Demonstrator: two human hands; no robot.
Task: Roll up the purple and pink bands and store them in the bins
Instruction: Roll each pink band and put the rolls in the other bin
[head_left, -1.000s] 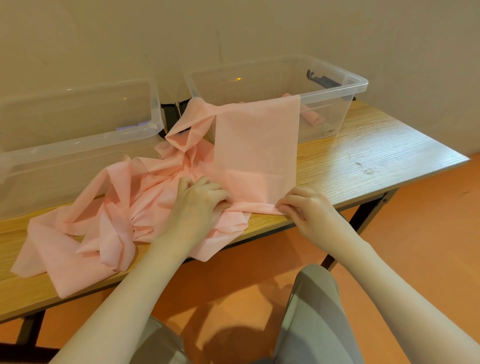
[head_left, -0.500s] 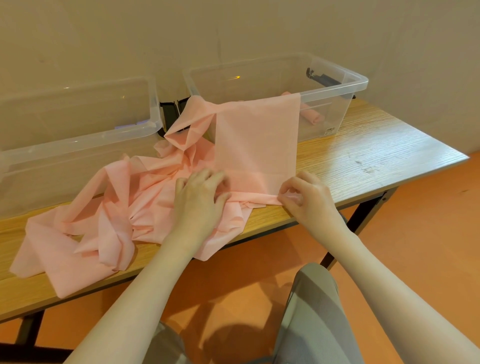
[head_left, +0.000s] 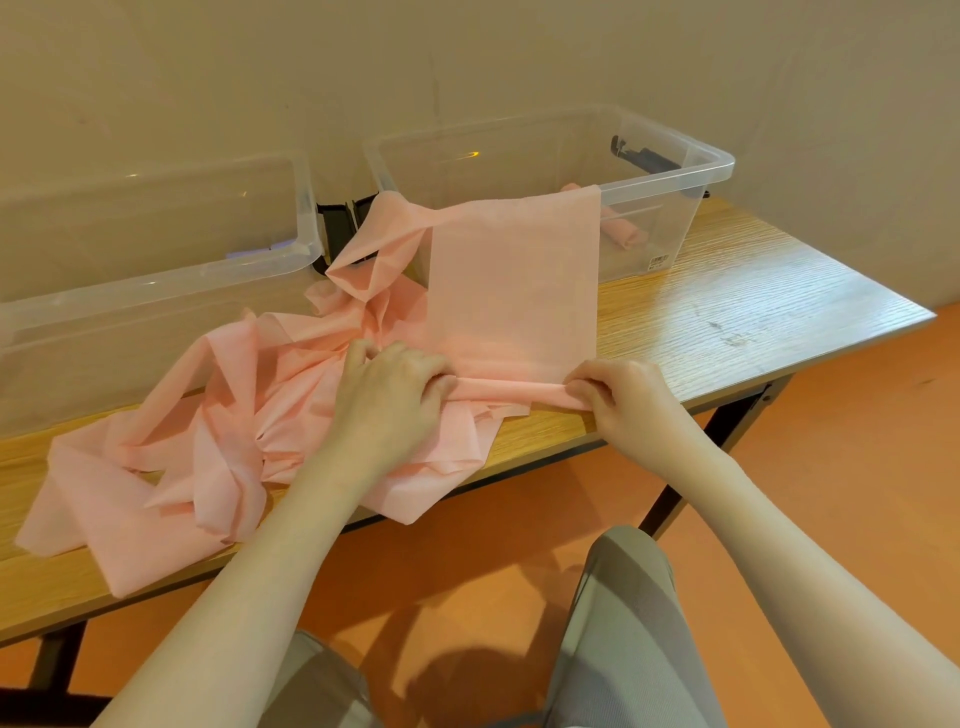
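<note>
Pink band (head_left: 511, 291) lies flat on the wooden table (head_left: 753, 306), its long axis running from the table's near edge up over the front rim of the right clear bin (head_left: 675, 171). Left hand (head_left: 387, 400) and right hand (head_left: 621, 397), knuckles up and fingers curled, both pinch the rolled near end of the band at the table's near edge.

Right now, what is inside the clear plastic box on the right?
Inside the clear plastic bin on the right lies a rolled-up pink band, partly hidden. The long pink band draped over the bin's front covers the rest of the inside, so more could be there.
</note>
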